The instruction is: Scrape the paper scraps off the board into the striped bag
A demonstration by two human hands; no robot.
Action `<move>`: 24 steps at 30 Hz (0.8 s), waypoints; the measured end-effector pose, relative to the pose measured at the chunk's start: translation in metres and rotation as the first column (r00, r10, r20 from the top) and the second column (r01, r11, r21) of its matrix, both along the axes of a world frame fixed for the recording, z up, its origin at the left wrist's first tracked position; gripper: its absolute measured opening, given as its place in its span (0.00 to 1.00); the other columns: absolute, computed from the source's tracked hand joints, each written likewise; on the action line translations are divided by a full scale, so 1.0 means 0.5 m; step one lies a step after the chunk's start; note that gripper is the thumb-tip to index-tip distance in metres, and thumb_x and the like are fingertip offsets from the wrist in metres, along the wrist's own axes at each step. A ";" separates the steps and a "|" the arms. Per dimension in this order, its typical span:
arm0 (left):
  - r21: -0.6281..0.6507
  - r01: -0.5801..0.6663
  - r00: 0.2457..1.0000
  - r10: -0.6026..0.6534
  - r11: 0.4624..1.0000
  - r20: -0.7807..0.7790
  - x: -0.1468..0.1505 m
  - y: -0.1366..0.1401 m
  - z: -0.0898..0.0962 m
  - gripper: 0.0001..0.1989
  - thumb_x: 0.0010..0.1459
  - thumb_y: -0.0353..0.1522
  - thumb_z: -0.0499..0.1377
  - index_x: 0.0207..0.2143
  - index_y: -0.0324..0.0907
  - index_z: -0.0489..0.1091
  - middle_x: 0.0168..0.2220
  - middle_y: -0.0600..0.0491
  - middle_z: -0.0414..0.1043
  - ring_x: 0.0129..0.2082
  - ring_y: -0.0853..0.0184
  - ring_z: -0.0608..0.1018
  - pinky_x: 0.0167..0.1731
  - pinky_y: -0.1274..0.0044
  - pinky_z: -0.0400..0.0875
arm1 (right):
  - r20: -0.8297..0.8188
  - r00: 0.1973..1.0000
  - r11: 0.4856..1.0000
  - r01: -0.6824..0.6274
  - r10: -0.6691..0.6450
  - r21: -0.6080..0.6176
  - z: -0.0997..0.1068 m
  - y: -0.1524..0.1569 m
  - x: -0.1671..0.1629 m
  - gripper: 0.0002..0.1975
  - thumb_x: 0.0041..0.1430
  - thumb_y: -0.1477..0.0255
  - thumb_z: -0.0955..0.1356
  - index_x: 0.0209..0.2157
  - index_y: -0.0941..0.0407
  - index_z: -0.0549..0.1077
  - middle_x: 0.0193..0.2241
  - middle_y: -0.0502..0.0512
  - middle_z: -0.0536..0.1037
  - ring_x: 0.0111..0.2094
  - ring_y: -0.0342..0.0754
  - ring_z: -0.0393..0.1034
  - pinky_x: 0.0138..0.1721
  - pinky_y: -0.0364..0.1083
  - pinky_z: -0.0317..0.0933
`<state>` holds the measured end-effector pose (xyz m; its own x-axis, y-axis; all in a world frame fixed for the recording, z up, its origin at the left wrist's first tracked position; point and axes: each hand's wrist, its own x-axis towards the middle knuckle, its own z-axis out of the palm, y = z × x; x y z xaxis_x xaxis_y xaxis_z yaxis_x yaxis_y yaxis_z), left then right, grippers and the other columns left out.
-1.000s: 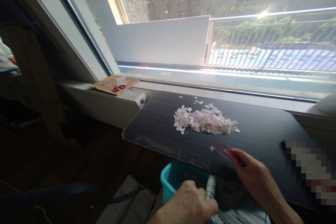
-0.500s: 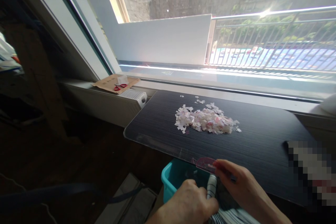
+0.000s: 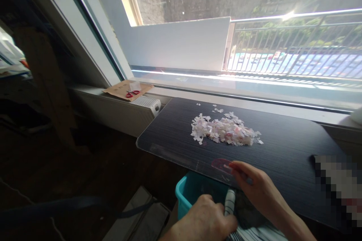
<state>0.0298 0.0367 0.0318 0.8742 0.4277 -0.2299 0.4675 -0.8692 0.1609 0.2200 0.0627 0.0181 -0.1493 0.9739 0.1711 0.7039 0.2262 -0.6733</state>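
My right hand (image 3: 256, 180) pinches a thin, see-through pink plastic piece (image 3: 220, 165) with a curved edge. It is at the front part of the dark tabletop (image 3: 175, 128), nearer to me than a heap of small white and pale pink paper scraps (image 3: 223, 130). Below the table's front edge, my left hand (image 3: 207, 214) is closed over the near rim of a teal bin (image 3: 183, 196); the fingertips are hidden. Beside that hand is striped white cloth (image 3: 230, 197). A few bits of paper lie near the table edge.
Red-handled scissors (image 3: 132, 93) lie on brown paper (image 3: 115, 90) on the sill at left, by a white radiator (image 3: 149, 105). A blurred-out object (image 3: 339, 184) lies at the table's right. A large window stands behind the table.
My right hand and the pink piece have moved slightly away from me, from over the table's front edge onto the tabletop. My left hand stays at the bin.
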 end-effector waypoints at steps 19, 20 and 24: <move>-0.054 -0.110 0.994 0.111 0.992 0.011 -0.040 0.009 -0.003 0.12 0.54 0.39 0.63 0.37 0.42 0.70 0.31 0.50 0.76 0.28 0.58 0.78 0.30 0.70 0.72 | 0.057 0.996 0.997 -0.076 0.075 0.011 -0.006 0.105 -0.043 0.12 0.61 0.69 0.62 0.40 0.53 0.77 0.35 0.51 0.82 0.31 0.47 0.74 0.33 0.42 0.64; -0.052 -0.104 0.994 0.104 0.993 0.015 -0.038 0.010 -0.006 0.12 0.54 0.39 0.63 0.37 0.42 0.70 0.31 0.50 0.76 0.28 0.58 0.78 0.30 0.71 0.71 | 0.044 0.998 0.999 -0.046 0.046 0.006 -0.007 0.104 -0.040 0.12 0.61 0.68 0.62 0.40 0.53 0.77 0.35 0.51 0.82 0.31 0.47 0.74 0.33 0.42 0.64; -0.050 -0.064 0.997 0.065 0.997 0.032 -0.035 0.012 -0.023 0.13 0.56 0.40 0.60 0.39 0.43 0.70 0.31 0.50 0.76 0.28 0.58 0.78 0.27 0.71 0.70 | 0.033 0.999 1.000 0.026 -0.026 -0.003 -0.019 0.102 -0.036 0.13 0.61 0.67 0.62 0.41 0.54 0.77 0.36 0.53 0.82 0.32 0.48 0.74 0.34 0.44 0.64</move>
<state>0.0125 0.0426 0.0203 0.8528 0.4722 -0.2231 0.5159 -0.8281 0.2195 0.2021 0.1139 0.0087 -0.1295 0.9780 0.1636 0.7316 0.2056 -0.6500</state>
